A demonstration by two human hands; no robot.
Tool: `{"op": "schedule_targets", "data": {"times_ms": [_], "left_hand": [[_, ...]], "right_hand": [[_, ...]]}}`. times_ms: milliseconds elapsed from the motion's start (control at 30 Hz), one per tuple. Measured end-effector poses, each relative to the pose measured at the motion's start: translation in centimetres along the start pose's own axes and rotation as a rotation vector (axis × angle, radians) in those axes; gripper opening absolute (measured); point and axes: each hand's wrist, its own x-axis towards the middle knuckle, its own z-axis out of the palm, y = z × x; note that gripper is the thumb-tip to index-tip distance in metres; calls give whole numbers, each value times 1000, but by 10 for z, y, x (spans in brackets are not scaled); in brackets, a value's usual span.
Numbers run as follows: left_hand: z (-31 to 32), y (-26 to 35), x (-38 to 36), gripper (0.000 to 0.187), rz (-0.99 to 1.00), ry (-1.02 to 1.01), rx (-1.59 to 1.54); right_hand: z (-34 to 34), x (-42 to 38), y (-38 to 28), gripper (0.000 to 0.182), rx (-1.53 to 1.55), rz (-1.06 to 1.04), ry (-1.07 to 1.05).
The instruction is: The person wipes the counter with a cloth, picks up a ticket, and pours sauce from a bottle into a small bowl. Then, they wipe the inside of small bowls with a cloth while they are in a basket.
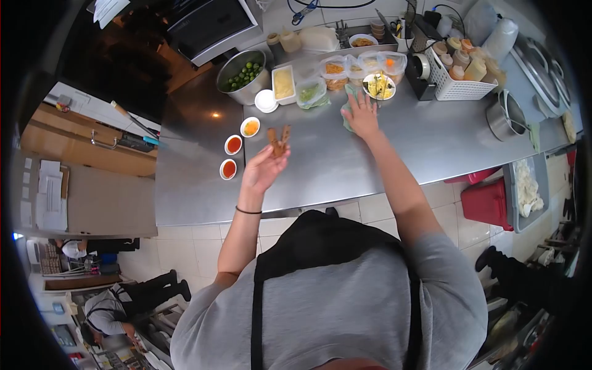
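Observation:
My left hand (pixel 265 168) is raised above the steel counter (pixel 314 166), its fingers closed on a brown wooden clip-like item (pixel 279 140) with two prongs pointing up. Flat on a green cloth (pixel 348 119) lies my right hand (pixel 362 117), fingers spread, just below a white bowl of yellow food (pixel 379 87). Left of my left hand stand two small white cups of red sauce (pixel 233 145) (pixel 228 169) and one cup of orange-yellow sauce (pixel 250 127).
Along the back are a pot of green limes (pixel 243 77), a tub (pixel 283 84), white lids (pixel 266 101), bagged food (pixel 311 92) and a basket of bottles (pixel 465 89). A metal pot (pixel 505 117) stands right. Other people (pixel 114 305) are at lower left and right.

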Motion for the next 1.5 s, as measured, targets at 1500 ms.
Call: {"op": "schedule_targets", "data": {"times_ms": [1500], "left_hand": [[95,-52,-67,24,57,95,198]], "right_hand": [[2,-287,312,23,1284,959,81]]}}
